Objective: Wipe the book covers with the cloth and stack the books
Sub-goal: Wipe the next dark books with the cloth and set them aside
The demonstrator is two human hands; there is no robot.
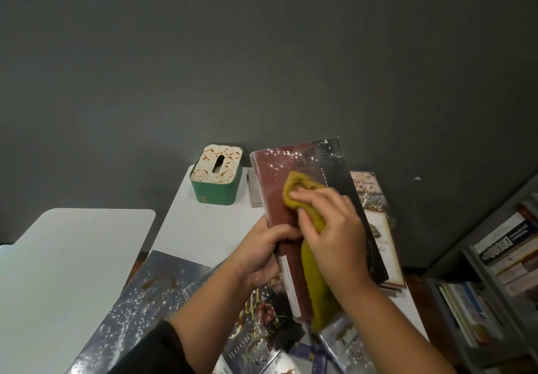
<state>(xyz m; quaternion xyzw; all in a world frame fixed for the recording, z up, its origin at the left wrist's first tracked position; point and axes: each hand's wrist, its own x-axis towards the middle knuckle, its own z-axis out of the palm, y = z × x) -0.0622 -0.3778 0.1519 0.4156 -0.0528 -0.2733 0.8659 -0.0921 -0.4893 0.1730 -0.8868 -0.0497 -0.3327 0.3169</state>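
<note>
I see the left hand (263, 252) gripping the near spine edge of a maroon book (294, 199), its grip closed round that edge with the thumb lying over the cover. The book is raised off the white desk (203, 228) and tilted, its far end towards the desk's back edge. Its cover is glossy, a dull red panel beside a black one, speckled with pale dust along the far end.

My right hand (334, 233) presses a mustard-yellow cloth (313, 257) onto that cover; the fingers are curled over the bunched top of the cloth, holding it, while the rest hangs down in a long fuzzy strip along the book's near half.

Under the raised book, towards the desk's right edge, lies a flat book with a cream panel (378, 222). At the near edge I make out several shiny, dust-flecked books (151, 295) lying overlapped.

Close to the back left corner stands a green tissue box (217, 178), rounded, with a cream patterned lid and a slot. To the right, a grey bookshelf (495, 271) holds upright and stacked volumes.
</note>
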